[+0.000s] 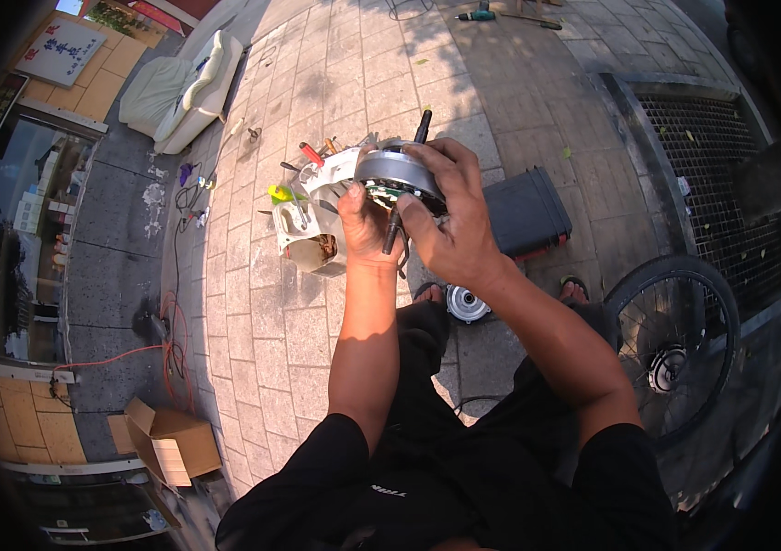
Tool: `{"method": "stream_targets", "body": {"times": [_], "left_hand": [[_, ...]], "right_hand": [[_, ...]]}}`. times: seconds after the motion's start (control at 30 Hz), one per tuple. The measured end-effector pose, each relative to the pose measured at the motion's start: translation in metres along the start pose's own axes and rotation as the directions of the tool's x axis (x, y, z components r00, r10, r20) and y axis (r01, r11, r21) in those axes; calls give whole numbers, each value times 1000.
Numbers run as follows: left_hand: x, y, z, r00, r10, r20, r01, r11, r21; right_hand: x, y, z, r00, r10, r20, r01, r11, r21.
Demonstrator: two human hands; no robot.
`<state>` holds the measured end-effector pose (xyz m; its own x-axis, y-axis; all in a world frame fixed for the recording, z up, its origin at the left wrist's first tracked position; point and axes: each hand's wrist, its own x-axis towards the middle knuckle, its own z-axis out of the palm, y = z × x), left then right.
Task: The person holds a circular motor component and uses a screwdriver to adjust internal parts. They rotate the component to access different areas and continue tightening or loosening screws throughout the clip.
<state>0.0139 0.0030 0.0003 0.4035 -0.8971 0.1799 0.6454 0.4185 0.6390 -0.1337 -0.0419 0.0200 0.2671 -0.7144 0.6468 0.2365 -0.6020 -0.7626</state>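
Both hands hold up a round hub motor core (pixel 397 170), a grey metal ring with a dark axle sticking out at top and bottom. Its underside shows a green circuit board, and a dark cable hangs by the lower axle end. My left hand (pixel 370 225) supports it from the left and below, thumb raised at the rim. My right hand (pixel 457 216) wraps around the right side, its thumb at the board near the axle. Below, a silver motor cover (pixel 467 303) lies on the ground between my feet.
A white cut-open container (pixel 317 253) with hand tools stands just beyond my left hand. Right of my hands sits a black toolbox (pixel 526 213). A bicycle wheel (pixel 671 344) lies at the right, near a floor grate (pixel 707 174). Left are an orange cord (pixel 124 356), a cardboard box (pixel 175 443) and a sofa (pixel 184 92).
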Motion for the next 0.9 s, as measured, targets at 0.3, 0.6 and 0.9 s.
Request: {"method": "stream_targets", "body": {"times": [0.3, 0.6, 0.9], "left_hand": [[-2, 3, 3, 999, -14, -38, 16, 999, 36], [-3, 2, 2, 999, 30, -45, -27, 998, 61], [-2, 2, 5, 1000, 4, 4, -4, 1000, 22]], "right_hand": [[0, 0, 0, 1000, -2, 22, 1, 1000, 25], [1, -1, 0, 999, -25, 25, 24, 999, 38], [1, 1, -1, 999, -37, 25, 37, 999, 13]]}}
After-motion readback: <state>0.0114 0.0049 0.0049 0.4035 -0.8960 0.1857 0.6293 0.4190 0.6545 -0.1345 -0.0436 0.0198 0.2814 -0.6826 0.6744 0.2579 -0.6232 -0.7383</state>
